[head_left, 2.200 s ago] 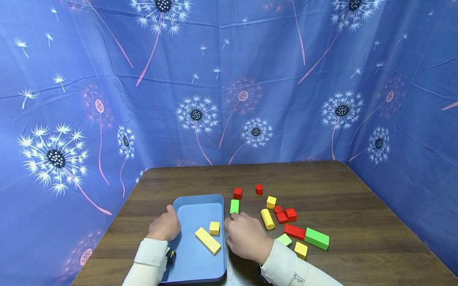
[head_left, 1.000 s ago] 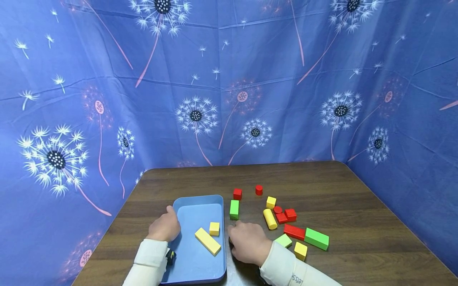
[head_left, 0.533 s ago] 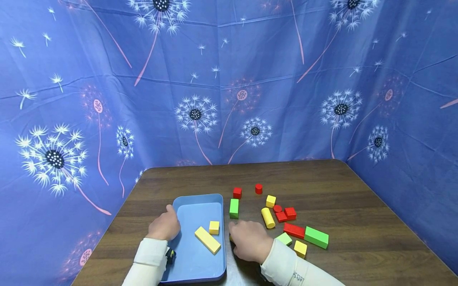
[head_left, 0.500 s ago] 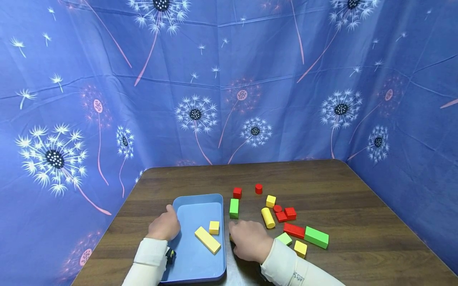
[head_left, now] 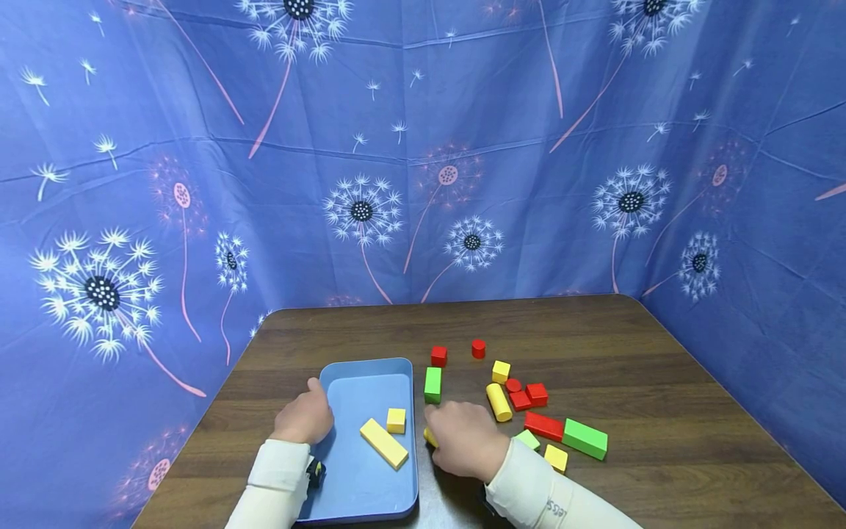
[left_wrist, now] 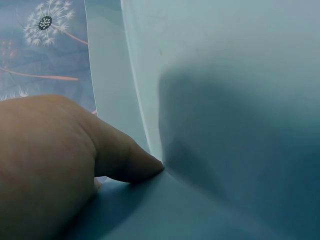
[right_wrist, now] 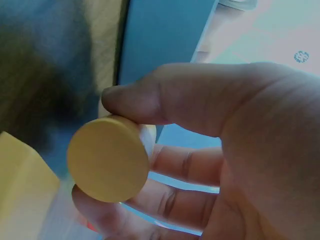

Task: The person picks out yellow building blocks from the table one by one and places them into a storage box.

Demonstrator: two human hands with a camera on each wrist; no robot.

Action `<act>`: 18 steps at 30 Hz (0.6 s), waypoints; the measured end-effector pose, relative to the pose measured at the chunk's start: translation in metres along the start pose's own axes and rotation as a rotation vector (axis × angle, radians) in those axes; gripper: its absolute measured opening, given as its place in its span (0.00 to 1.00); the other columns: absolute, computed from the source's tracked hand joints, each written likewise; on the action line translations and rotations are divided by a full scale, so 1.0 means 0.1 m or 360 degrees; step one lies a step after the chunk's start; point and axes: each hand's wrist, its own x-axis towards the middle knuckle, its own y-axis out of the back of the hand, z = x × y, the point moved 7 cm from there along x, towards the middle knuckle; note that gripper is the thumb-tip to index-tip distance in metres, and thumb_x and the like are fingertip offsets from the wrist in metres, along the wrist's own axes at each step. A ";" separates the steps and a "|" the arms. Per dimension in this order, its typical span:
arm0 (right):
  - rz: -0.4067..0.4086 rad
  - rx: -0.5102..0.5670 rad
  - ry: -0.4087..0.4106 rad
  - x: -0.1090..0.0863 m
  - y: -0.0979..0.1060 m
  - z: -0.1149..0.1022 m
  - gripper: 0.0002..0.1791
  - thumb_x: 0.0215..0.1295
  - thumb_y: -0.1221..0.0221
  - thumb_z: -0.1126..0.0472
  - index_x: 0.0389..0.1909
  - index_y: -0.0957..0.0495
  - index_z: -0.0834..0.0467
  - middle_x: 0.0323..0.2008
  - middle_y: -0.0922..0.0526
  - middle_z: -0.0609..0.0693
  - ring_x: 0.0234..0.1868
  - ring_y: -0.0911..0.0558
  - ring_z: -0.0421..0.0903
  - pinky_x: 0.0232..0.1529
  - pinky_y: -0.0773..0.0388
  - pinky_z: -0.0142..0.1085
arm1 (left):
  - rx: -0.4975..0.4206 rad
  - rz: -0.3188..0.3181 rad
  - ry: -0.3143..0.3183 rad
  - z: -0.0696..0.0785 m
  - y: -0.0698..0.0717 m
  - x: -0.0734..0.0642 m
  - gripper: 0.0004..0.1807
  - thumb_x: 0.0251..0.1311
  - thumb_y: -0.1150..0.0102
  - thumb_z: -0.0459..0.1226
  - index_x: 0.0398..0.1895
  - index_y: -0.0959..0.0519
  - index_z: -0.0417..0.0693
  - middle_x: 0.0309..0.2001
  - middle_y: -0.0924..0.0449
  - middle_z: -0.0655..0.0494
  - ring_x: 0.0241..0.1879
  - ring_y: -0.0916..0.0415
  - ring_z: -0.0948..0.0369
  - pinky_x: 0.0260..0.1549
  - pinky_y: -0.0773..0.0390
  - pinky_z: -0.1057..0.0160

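Note:
In the head view, my left hand [head_left: 305,419] holds the left wall of the blue tray [head_left: 357,481]. Its thumb [left_wrist: 131,159] presses inside the tray in the left wrist view; its fingers are mostly hidden. A yellow cube [head_left: 396,420] and a long yellow block [head_left: 383,444] lie in the tray. Just right of the tray, my right hand [head_left: 465,441] pinches a yellow cylinder [right_wrist: 107,160] between thumb and fingers, its round end facing the wrist camera. A green block [head_left: 432,385] lies beyond those fingers. Another yellow cylinder [head_left: 499,402] rests on the table nearby.
Right of the tray, the wooden table [head_left: 661,411] bears a red cube [head_left: 439,356], a red cylinder [head_left: 479,348], a long red block [head_left: 544,426], a long green block [head_left: 585,438] and several other pieces. A blue dandelion-print cloth [head_left: 562,220] hangs around the table.
My right hand has drawn back from the green block, then risen slightly; yellow now shows at its fingertips. The yellow cylinder on the table shifts a little from side to side. My left hand stays put.

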 end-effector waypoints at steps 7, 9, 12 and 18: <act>0.0076 0.0051 0.0020 0.01 0.10 0.03 0.16 0.49 0.25 0.57 0.39 0.17 0.53 0.23 0.25 0.42 0.21 0.29 0.40 0.19 0.33 0.36 | 0.0002 0.0004 -0.0007 0.02 0.03 -0.02 0.32 0.69 0.51 0.34 0.69 0.44 0.21 0.34 0.17 0.37 0.27 0.20 0.49 0.27 0.21 0.45; 0.0083 0.0069 0.0025 0.02 0.12 0.03 0.15 0.50 0.26 0.57 0.39 0.17 0.53 0.24 0.24 0.42 0.21 0.29 0.39 0.20 0.32 0.35 | -0.0003 0.0007 -0.0008 0.02 0.04 -0.02 0.32 0.69 0.51 0.34 0.70 0.44 0.20 0.34 0.17 0.37 0.27 0.20 0.50 0.27 0.21 0.46; 0.0098 0.0086 0.0030 0.02 0.14 0.02 0.14 0.51 0.27 0.58 0.39 0.18 0.53 0.24 0.26 0.42 0.21 0.29 0.39 0.19 0.32 0.35 | -0.0003 0.0008 -0.0007 0.02 0.04 -0.03 0.32 0.69 0.51 0.34 0.70 0.44 0.21 0.34 0.16 0.37 0.27 0.20 0.50 0.28 0.20 0.45; 0.0108 0.0109 0.0028 0.02 0.16 0.01 0.15 0.54 0.27 0.56 0.41 0.17 0.53 0.23 0.27 0.41 0.22 0.29 0.39 0.20 0.32 0.34 | -0.0002 0.0009 -0.0013 0.02 0.03 -0.04 0.32 0.69 0.51 0.34 0.69 0.44 0.20 0.35 0.16 0.37 0.28 0.20 0.50 0.29 0.20 0.45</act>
